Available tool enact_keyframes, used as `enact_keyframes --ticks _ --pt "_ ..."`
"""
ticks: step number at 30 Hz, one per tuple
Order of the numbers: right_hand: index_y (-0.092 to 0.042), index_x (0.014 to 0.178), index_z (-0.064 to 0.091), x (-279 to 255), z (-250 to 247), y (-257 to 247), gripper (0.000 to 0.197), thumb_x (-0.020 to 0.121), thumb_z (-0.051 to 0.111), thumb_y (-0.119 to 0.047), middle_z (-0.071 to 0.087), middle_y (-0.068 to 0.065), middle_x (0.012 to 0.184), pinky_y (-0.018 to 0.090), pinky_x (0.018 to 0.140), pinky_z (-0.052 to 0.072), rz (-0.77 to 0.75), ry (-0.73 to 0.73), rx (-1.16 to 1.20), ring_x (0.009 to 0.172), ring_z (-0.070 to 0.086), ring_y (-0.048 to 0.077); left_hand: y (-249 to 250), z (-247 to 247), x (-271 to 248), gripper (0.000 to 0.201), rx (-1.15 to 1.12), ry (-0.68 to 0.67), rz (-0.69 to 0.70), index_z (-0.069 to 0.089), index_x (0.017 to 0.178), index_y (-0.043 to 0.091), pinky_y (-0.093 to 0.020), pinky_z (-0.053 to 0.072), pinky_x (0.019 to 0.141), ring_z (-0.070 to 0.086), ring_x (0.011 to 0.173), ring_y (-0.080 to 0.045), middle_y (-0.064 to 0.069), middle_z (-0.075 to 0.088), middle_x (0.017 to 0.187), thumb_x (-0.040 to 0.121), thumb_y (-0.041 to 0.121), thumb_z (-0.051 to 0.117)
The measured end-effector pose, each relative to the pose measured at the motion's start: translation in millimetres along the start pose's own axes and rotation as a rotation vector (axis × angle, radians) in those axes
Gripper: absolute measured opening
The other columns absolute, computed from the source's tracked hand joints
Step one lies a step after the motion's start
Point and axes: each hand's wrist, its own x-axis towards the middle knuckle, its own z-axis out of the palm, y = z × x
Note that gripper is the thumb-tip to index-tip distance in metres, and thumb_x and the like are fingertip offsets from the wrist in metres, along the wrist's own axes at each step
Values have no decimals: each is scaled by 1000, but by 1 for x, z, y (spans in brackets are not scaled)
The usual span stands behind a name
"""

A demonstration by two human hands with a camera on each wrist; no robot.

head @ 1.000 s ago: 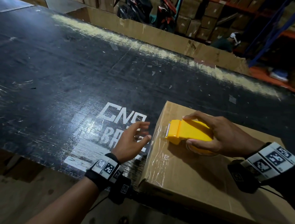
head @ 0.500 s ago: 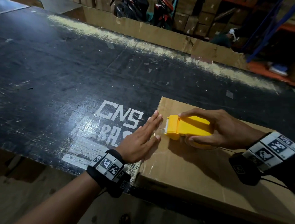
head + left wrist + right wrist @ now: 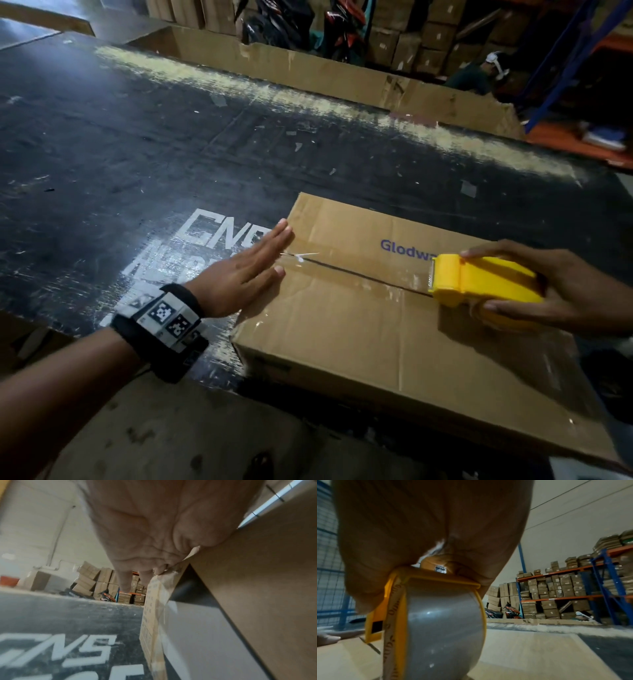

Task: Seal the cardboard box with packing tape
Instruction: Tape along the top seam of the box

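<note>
Gripping the yellow plastic tape dispenser [image 3: 486, 281] in our right hand [image 3: 555, 287], we see the brown cardboard box's [image 3: 342, 325] centre seam run lengthwise toward us on the black table [image 3: 137, 137], our flat, open left hand [image 3: 239, 274] pinning the far end.

black wrist strap [image 3: 161, 330], white band with square black-white markers.
</note>
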Motion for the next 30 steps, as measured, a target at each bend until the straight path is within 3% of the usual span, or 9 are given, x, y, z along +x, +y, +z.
enact_keyframes --ticks 4,7,8,10,14,18,22,26,30 --pt "-67 132 33 0 3 7 69 70 61 -77 37 -39 129 22 75 49 -88 45 42 105 53 0 30 -19 5 80 416 -160 -112 -16 159 32 -44 1 129 -21 155 -11 8 -23 168 89 66 1" --pt "-72 126 30 2 4 11 67 67 62 -72 38 -41 119 17 70 45 -117 53 59 98 52 -4 76 -17 20 99 596 -275 -94 -23 157 23 -46 -2 129 -22 155 -19 -4 -27 166 76 81 -17" --pt "-71 126 31 2 4 13 67 67 62 -72 41 -39 118 16 69 45 -133 62 60 97 52 -4 94 -9 26 104 604 -322 -90 -23 157 19 -45 -2 129 -21 155 -20 -6 -26 166 75 82 -17" --pt "-65 129 34 5 6 18 66 70 62 -71 47 -30 120 16 70 45 -170 80 50 95 54 -2 124 15 40 99 614 -388 -125 -19 159 13 -46 -1 129 -20 156 -25 -11 -23 168 86 78 1" --pt "-57 131 38 12 10 25 70 67 58 -77 57 -11 124 30 72 51 -209 113 16 93 58 10 152 32 54 94 699 -407 -264 -17 159 7 -44 -1 129 -18 157 -29 -16 -22 168 99 66 24" --pt "-55 130 41 18 11 26 68 68 61 -76 63 -8 119 30 70 47 -246 150 -4 92 58 12 184 48 64 95 635 -376 -175 -20 158 9 -47 3 129 -17 157 -26 -15 -24 168 99 65 28" --pt "-52 132 41 24 13 29 68 71 62 -74 62 -3 130 40 81 53 -250 135 -90 106 60 20 215 79 79 101 561 -420 -200 -25 156 11 -48 0 129 -22 156 -28 -16 -29 165 95 72 27" --pt "-52 131 41 25 6 32 72 67 59 -80 58 1 139 48 88 53 -257 41 -82 118 56 26 210 81 78 103 591 -394 -214 -25 157 12 -46 2 129 -21 156 -25 -14 -27 166 93 75 25" --pt "-50 131 47 -3 -15 60 67 71 67 -70 52 -8 144 37 90 49 -254 -3 -45 124 51 20 206 87 76 103 601 -362 -210 -20 158 11 -44 0 129 -23 155 -22 -11 -24 168 90 77 20"
